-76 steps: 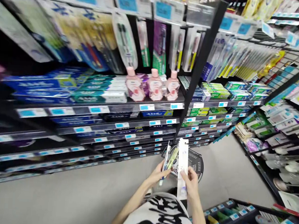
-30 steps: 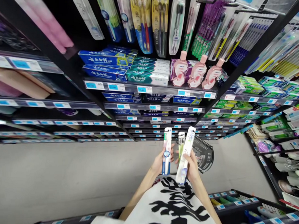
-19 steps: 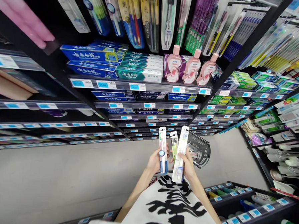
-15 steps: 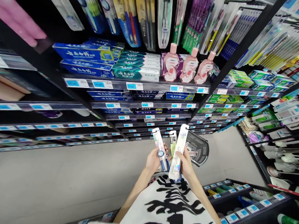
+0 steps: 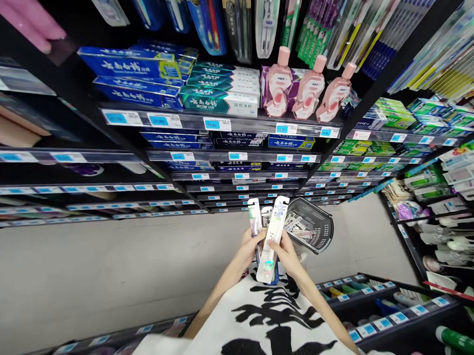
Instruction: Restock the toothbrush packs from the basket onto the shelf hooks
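In front of my body, my left hand (image 5: 250,247) is closed around a packaged toothbrush (image 5: 254,215) with a clear and bluish pack. A white toothbrush pack (image 5: 272,237) with black lettering is gripped in my right hand (image 5: 286,252), its thumb on the front. Between these two, the top of another toothbrush pack (image 5: 266,215) with a dark header shows; which hand carries it I cannot tell. The white pack slants across and hides the lower part of the others. My hands are close together, the left fingers near the white pack's edge.
A dark shopping basket (image 5: 313,224) with some items stands on the grey floor (image 5: 117,266). Ahead, a shelf carries blue toothpaste boxes (image 5: 127,66), green toothpaste boxes (image 5: 221,100) and pink bottles (image 5: 279,87). Packaged toothbrushes (image 5: 266,22) hang above. Low shelving (image 5: 384,323) is at right.
My hands have drawn closer together and shifted slightly left. The white pack now overlaps the other packs more, and my left thumb has moved across toward it. More of the basket shows.
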### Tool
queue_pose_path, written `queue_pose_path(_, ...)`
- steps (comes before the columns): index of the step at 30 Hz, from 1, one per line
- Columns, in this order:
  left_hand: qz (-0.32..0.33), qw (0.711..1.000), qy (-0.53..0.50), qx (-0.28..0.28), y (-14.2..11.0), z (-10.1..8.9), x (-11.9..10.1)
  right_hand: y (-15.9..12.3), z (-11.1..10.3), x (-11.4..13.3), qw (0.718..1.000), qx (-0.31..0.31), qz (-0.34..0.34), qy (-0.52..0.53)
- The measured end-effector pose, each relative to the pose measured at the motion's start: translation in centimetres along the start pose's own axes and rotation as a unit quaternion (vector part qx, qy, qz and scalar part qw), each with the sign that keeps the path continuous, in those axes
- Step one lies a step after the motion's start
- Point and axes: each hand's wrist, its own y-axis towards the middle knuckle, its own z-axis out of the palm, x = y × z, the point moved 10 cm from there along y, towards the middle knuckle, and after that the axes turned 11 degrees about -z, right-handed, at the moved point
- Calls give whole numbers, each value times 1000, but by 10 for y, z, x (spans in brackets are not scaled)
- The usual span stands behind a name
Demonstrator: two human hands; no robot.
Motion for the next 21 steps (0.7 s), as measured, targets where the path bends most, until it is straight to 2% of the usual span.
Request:
queue_pose_path(4,29,999,0,-35,3,-12,-1,2,9,-2,999,20,28,19)
queue_pose_path(8,53,997,-4,-55,3,-13,-3,5,10,11,998,15,-16,-52)
queue_pose_path(13,61,994,-28,-88,1,-17,-14,4,-12,16,991,-43,-20,-125)
queue_pose_path(17,76,989,-44,-119,-2,-36,-26,4,-31,15,994,-105,25,-19)
queue_pose_path(21,77,985,-53,-147,-5,-57,-26,7,-34,19,990,-126,48,43)
